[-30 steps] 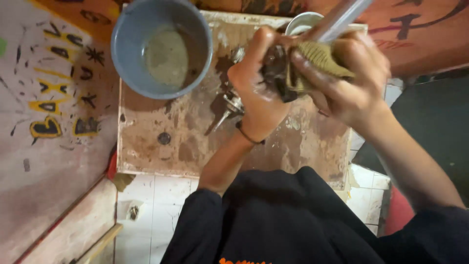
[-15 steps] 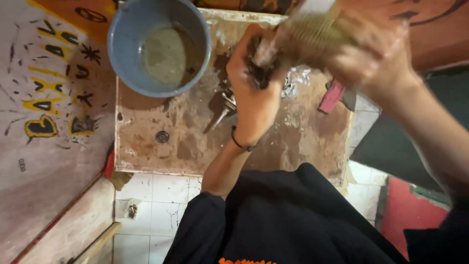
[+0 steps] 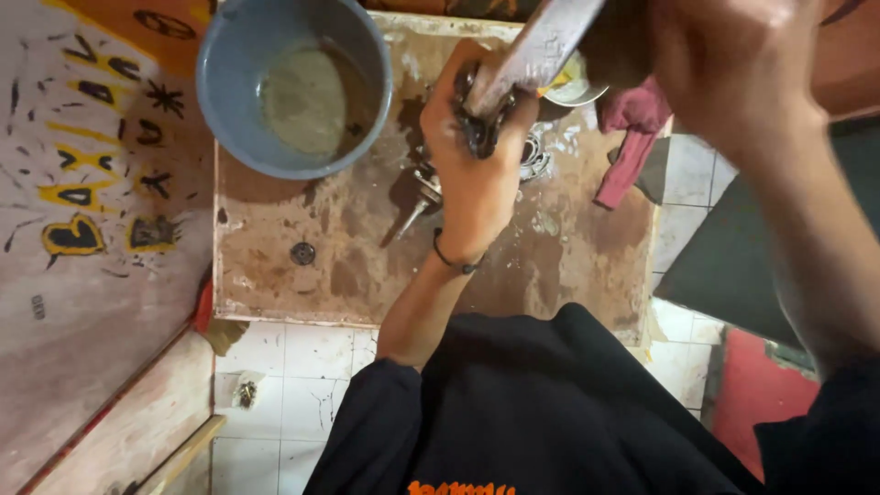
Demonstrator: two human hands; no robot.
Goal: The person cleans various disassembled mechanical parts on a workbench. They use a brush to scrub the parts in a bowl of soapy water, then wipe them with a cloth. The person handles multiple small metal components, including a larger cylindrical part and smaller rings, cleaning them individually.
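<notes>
Head view: your left hand (image 3: 477, 174) has its fingers wrapped around a dark greasy metal part (image 3: 478, 128); your blurred right hand (image 3: 733, 64) grips a grey handle (image 3: 536, 50). Beside them, a round grey-blue plastic bucket (image 3: 229, 101) of murky liquid sits on the stained brown worktop (image 3: 367, 266), above a white tiled floor (image 3: 293, 385).

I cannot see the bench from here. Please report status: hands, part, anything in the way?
Left hand gripping dark greasy metal part. Right hand raised, blurred, on pale handle. Blue bucket beside, apart.
</notes>
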